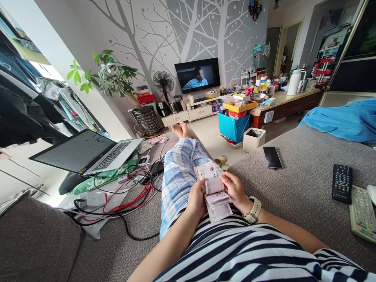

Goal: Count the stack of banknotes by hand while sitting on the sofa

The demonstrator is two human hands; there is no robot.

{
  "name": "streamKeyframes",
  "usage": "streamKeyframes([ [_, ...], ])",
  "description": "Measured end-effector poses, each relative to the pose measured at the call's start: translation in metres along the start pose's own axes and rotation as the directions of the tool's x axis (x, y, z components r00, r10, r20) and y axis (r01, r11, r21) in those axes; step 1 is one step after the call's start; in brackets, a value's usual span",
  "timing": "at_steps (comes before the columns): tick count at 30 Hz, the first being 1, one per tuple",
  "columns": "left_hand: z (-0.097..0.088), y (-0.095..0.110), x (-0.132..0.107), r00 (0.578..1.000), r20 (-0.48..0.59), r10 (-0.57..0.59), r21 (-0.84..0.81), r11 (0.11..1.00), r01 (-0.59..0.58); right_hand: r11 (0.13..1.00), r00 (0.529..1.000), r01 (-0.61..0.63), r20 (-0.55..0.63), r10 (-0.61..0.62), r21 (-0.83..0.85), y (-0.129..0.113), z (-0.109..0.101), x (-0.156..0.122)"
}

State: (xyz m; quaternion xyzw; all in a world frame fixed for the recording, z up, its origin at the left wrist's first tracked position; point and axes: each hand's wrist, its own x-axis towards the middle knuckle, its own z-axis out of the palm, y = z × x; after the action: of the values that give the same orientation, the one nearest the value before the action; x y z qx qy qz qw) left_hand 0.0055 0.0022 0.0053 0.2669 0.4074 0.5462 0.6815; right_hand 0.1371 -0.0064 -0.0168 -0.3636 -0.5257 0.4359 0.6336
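Observation:
Several pale pink and lilac banknotes (216,186) are fanned out above my lap, between my two hands. My left hand (196,199) grips their left side, with the thumb lying on top. My right hand (235,191) pinches the upper right edge of a note in the middle; a cream watch band (253,210) circles that wrist. One note (219,212) hangs lowest, over the striped shirt, and another (205,171) sticks out at the top over my checked trousers (179,172). The fingers beneath the notes are hidden.
On the sofa to the right lie a phone (272,157), a black remote (342,183) and a pale remote (362,213). At left are tangled cables (143,192) and an open laptop (88,152). A waste bin (254,140) stands on the floor ahead.

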Motion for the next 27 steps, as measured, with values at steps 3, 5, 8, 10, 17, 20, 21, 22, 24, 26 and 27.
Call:
streamKeyframes([
  [3, 0.002, 0.002, -0.003, 1.000, 0.008, -0.024, -0.021, 0.999, 0.024, 0.999, 0.999, -0.026, 0.028, 0.025, 0.042, 0.002, 0.001, 0.001],
  [5, 0.004, 0.003, -0.005, 0.999, 0.025, -0.033, -0.026, 0.999, 0.033, 0.999, 0.999, -0.029, 0.030, 0.028, 0.041, 0.004, 0.001, 0.002],
  [8, 0.004, 0.004, -0.006, 0.999, 0.022, -0.023, -0.006, 1.000, 0.024, 0.998, 0.998, -0.050, -0.025, 0.051, 0.030, 0.007, 0.000, 0.004],
  [10, 0.004, 0.004, -0.006, 1.000, 0.004, -0.011, 0.021, 1.000, 0.011, 0.997, 0.996, -0.070, -0.058, 0.071, 0.019, 0.009, -0.001, 0.005],
  [17, 0.004, 0.002, -0.004, 1.000, 0.018, -0.006, 0.009, 1.000, 0.006, 0.994, 0.998, -0.042, -0.058, 0.036, -0.103, 0.012, -0.005, 0.007],
  [20, 0.002, -0.001, -0.001, 1.000, 0.021, 0.004, 0.000, 1.000, -0.004, 0.989, 0.998, -0.020, -0.061, 0.011, -0.146, 0.013, -0.005, 0.007],
  [21, 0.001, -0.001, 0.000, 1.000, 0.021, 0.005, -0.008, 1.000, -0.004, 0.986, 0.998, -0.014, -0.063, 0.004, -0.164, 0.012, -0.005, 0.007],
  [22, 0.001, -0.002, 0.001, 1.000, 0.021, 0.001, -0.019, 1.000, 0.000, 0.984, 0.998, -0.009, -0.068, -0.003, -0.176, 0.012, -0.005, 0.007],
  [24, 0.001, -0.002, 0.002, 1.000, 0.011, -0.014, -0.040, 0.999, 0.015, 0.984, 0.997, -0.004, -0.074, -0.009, -0.177, 0.011, -0.004, 0.007],
  [26, 0.002, -0.002, 0.002, 1.000, -0.012, -0.023, -0.048, 0.999, 0.022, 0.987, 0.997, 0.002, -0.074, -0.014, -0.160, 0.010, -0.004, 0.007],
  [27, 0.002, -0.002, 0.002, 0.999, -0.023, -0.025, -0.048, 0.999, 0.023, 0.989, 0.997, 0.005, -0.075, -0.017, -0.148, 0.010, -0.003, 0.007],
])
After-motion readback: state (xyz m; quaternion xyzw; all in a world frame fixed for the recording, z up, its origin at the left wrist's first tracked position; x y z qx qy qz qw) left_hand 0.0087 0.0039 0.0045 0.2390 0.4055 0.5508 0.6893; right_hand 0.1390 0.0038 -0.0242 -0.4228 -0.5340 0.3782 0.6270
